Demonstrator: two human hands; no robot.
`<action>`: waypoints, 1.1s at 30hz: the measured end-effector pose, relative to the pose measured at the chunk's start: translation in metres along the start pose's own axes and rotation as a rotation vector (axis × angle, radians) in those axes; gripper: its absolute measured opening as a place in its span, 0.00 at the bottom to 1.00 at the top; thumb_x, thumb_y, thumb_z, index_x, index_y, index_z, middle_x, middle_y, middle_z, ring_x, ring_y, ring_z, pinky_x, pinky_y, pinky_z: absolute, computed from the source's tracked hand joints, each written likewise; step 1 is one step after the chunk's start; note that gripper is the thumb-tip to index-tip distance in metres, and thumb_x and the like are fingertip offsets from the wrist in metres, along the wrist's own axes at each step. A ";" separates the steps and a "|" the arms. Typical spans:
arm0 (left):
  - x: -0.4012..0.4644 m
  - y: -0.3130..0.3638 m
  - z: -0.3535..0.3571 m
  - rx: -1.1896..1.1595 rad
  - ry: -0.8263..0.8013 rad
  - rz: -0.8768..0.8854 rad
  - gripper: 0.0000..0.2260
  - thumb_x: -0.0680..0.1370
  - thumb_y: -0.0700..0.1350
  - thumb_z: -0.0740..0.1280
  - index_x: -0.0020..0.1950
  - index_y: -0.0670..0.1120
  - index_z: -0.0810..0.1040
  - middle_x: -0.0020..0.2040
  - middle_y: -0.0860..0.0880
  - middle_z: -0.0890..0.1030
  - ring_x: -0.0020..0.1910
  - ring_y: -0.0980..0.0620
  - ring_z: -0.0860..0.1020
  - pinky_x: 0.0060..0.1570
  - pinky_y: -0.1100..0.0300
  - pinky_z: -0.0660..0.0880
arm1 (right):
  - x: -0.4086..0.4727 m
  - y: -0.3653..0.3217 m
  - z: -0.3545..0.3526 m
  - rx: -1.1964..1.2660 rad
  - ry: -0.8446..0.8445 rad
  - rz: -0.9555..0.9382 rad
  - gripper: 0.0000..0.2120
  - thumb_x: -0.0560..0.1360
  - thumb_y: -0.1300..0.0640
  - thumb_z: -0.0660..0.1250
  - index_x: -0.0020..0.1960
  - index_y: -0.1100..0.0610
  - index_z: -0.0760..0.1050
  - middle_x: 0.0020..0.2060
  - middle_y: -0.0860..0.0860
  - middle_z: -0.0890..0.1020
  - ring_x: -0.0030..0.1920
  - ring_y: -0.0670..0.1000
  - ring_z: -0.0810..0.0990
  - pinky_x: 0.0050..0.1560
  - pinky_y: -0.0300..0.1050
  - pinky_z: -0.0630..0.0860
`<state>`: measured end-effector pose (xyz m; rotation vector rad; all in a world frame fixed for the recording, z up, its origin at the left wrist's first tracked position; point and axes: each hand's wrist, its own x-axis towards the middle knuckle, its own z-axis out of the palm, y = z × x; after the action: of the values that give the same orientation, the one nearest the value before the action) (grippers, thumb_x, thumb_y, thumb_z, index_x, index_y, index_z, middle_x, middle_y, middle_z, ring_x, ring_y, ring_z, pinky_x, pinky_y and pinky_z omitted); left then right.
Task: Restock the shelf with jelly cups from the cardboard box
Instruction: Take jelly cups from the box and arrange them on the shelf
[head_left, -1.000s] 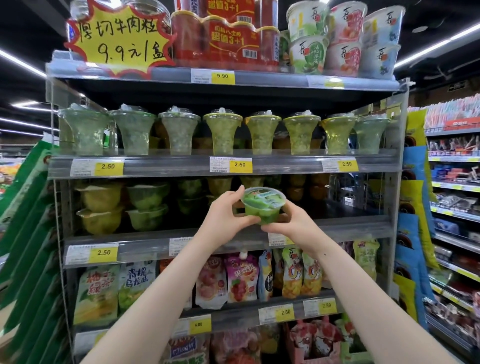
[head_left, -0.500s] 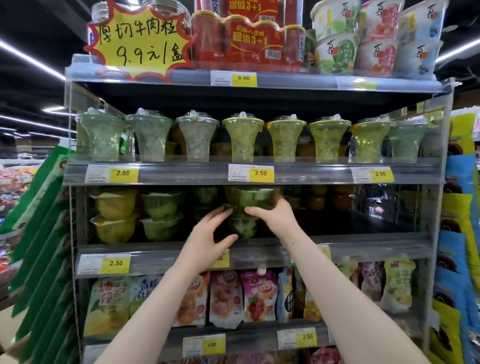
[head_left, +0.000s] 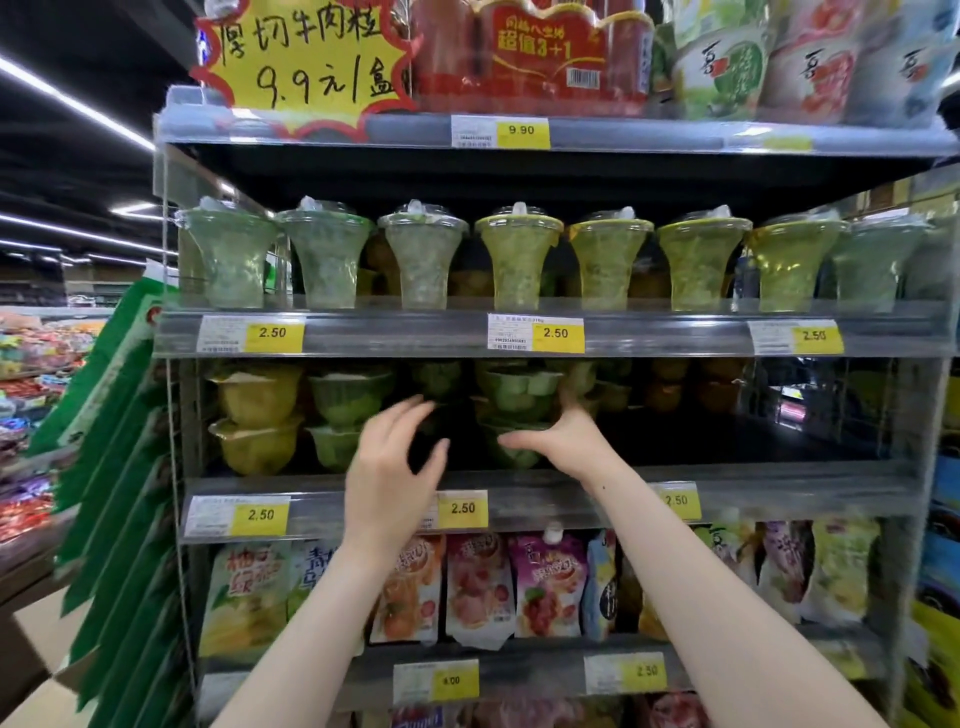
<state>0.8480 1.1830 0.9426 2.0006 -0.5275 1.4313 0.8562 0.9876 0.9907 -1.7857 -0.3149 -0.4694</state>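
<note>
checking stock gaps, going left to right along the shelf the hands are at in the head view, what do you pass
Yellow jelly cups stack → green jelly cups stack → left hand → green stack with right hand against it → dim orange cups at the back → bare shelf

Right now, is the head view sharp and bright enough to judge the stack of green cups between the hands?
Head view: left hand is motion-blurred; right hand is sharper. The green cups sit in the shelf's shadow, dim and soft-edged. The price strip shows glare, and the wide-angle lens bends the shelf edges near the frame borders.
</note>
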 end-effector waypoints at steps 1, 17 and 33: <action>-0.002 -0.006 -0.011 0.062 0.096 0.018 0.17 0.72 0.41 0.72 0.61 0.42 0.77 0.59 0.45 0.77 0.61 0.50 0.73 0.63 0.65 0.66 | 0.000 0.001 0.001 -0.026 0.026 0.001 0.33 0.62 0.62 0.79 0.63 0.58 0.69 0.56 0.52 0.80 0.56 0.50 0.78 0.52 0.37 0.72; -0.008 -0.051 -0.048 0.205 0.128 -0.103 0.15 0.69 0.39 0.74 0.54 0.40 0.77 0.51 0.43 0.77 0.53 0.43 0.74 0.52 0.61 0.68 | -0.013 -0.023 0.100 -0.232 0.202 -0.004 0.41 0.62 0.49 0.77 0.67 0.56 0.60 0.59 0.58 0.75 0.60 0.59 0.75 0.59 0.49 0.72; -0.034 -0.023 -0.057 0.134 0.184 0.148 0.15 0.74 0.47 0.68 0.57 0.40 0.75 0.54 0.43 0.78 0.55 0.47 0.73 0.57 0.56 0.70 | -0.065 -0.019 0.064 -0.295 0.020 -0.135 0.45 0.68 0.48 0.75 0.76 0.51 0.52 0.71 0.50 0.62 0.69 0.47 0.64 0.69 0.48 0.66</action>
<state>0.8118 1.2379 0.9180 1.9398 -0.5194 1.7628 0.7999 1.0566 0.9623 -2.0522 -0.3688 -0.6561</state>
